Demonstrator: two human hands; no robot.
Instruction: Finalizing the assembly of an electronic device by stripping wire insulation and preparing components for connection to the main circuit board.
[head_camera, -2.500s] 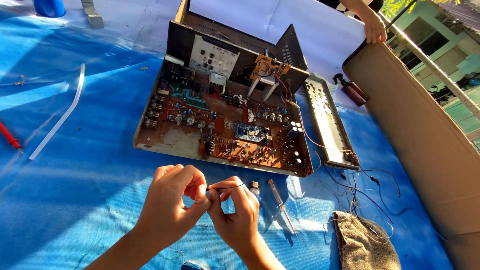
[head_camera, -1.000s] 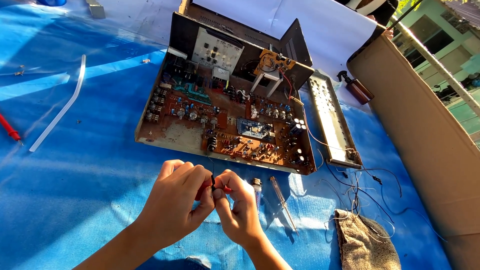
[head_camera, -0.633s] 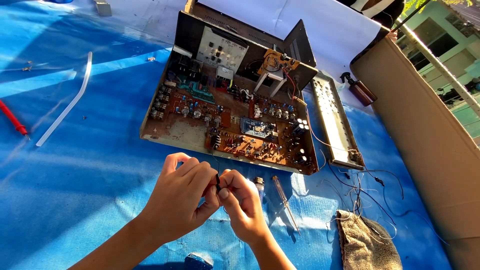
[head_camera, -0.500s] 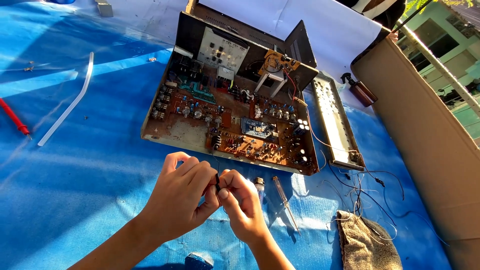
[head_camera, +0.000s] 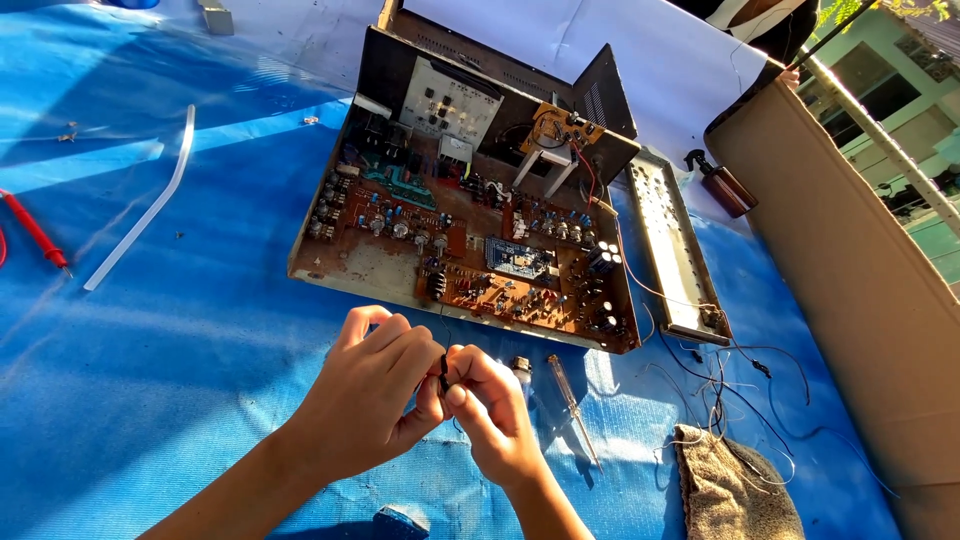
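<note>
My left hand (head_camera: 368, 400) and my right hand (head_camera: 492, 412) meet just in front of an opened electronic chassis, fingertips pressed together. Between them they pinch a small dark component with thin wire (head_camera: 443, 374); most of it is hidden by my fingers. The brown circuit board (head_camera: 470, 255) lies flat inside the open metal case (head_camera: 470, 85), packed with capacitors, coils and a small blue module. A thin wire runs from my fingers up toward the board's front edge.
A blue tarp (head_camera: 150, 360) covers the surface. A screwdriver (head_camera: 572, 405) lies right of my hands. A detached front panel (head_camera: 675, 250), loose wires (head_camera: 740, 385), a rag (head_camera: 735, 490), a brown cardboard sheet (head_camera: 860, 290), a red probe (head_camera: 35, 232), a white strip (head_camera: 145, 205), and a small spray bottle (head_camera: 722, 185) lie around.
My hands have drawn closer together, and the fingertips now touch over the small part. The view has shifted slightly; the chassis has stayed put.
</note>
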